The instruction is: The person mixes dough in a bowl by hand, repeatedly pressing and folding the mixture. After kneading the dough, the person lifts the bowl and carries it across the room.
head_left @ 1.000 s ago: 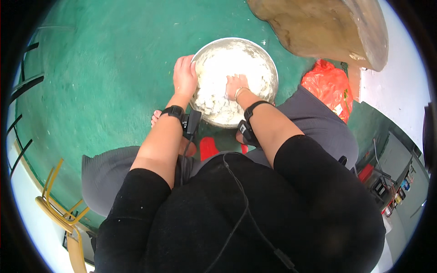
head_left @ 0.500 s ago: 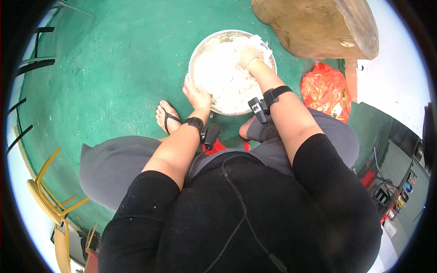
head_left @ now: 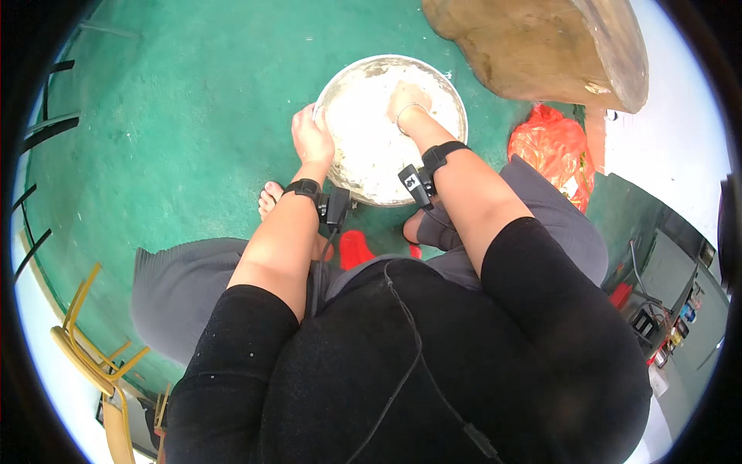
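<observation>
A wide round metal basin (head_left: pixel 340 184) stands on the floor in front of me, holding a pale, lumpy mass like flour or dough (head_left: pixel 369 147), partly washed out by glare. My left hand (head_left: pixel 311 138) grips the basin's left rim, its fingers curled over the edge. Inside the basin, toward the far right, my right hand (head_left: pixel 410 99) presses into the white mass. Its fingers are sunk in there and hidden, so their shape cannot be told.
Right of the basin lies a full red plastic bag (head_left: pixel 550 151). Beyond it is a large brown wooden block (head_left: pixel 533 50). A yellow chair (head_left: pixel 83 359) stands at the lower left, and a sandalled foot (head_left: pixel 270 199) is near my left forearm.
My left hand has moved up along the basin's left rim. The right hand has shifted leftward in the white mass. The basin sits slightly lower and more to the left in view.
</observation>
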Tool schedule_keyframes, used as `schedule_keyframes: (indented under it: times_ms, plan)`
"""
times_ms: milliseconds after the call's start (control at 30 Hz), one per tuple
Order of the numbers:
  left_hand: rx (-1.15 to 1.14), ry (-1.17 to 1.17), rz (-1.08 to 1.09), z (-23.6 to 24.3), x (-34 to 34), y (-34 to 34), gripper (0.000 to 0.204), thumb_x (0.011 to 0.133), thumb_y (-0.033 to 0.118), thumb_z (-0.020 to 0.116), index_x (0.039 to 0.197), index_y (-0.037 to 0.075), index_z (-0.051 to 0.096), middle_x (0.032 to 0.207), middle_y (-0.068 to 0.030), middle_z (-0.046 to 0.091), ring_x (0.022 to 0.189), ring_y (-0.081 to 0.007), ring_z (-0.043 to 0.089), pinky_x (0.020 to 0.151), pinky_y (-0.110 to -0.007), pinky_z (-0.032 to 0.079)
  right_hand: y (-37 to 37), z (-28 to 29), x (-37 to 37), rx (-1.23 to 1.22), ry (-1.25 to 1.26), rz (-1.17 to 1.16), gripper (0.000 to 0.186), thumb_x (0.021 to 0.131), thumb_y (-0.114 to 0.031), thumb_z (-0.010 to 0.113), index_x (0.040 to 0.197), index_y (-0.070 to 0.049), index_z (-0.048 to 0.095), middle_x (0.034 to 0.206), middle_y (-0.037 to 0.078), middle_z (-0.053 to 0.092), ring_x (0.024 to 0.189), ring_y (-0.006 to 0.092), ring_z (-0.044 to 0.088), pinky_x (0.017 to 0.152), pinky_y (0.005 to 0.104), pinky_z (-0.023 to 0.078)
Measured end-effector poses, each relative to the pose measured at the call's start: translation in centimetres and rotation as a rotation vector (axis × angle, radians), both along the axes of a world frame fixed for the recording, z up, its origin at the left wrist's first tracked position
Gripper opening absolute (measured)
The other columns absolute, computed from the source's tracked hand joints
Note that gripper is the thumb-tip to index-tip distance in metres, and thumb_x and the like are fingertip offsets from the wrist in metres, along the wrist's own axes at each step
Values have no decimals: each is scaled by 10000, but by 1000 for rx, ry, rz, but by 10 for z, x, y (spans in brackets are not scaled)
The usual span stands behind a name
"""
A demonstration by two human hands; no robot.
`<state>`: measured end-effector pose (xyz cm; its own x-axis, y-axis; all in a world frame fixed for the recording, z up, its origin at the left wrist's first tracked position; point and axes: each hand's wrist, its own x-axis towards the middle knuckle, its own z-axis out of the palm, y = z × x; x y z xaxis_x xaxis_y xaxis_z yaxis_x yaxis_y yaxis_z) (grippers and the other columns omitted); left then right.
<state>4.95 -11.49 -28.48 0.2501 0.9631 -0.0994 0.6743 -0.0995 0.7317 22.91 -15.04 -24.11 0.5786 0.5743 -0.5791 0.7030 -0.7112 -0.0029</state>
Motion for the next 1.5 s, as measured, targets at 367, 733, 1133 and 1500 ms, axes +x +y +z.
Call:
schedule_keyframes:
  times_ms: [367,733,1133,1500]
  plan:
    - [34,-10,47,-2,-2,4,226,831,225,511,957,51,582,972,-162,548,937,-333,501,830,-402,396,-68,57,-40,176,141,165,453,631,-56,624,1045,47,473,952,251,562,912,370,562,789,399,458]
    - [-2,8,39,4,-1,3,269,839,257,490,942,27,584,959,-167,557,928,-328,507,829,-397,395,-90,50,-54,-59,306,558,227,666,-94,578,875,-15,615,850,186,617,848,303,598,758,381,468]
    - [-62,9,5,9,-3,2,246,848,227,472,932,15,565,928,-156,563,908,-328,507,819,-398,390,-26,8,-54,-116,312,523,182,760,-115,502,840,-84,663,881,128,642,840,261,616,729,360,484]
    - [-52,-34,25,4,0,5,278,846,260,484,965,23,567,961,-164,560,945,-325,503,831,-402,391,-17,14,-55,-69,179,621,173,734,-122,532,862,-82,641,892,140,636,843,260,615,721,368,485]
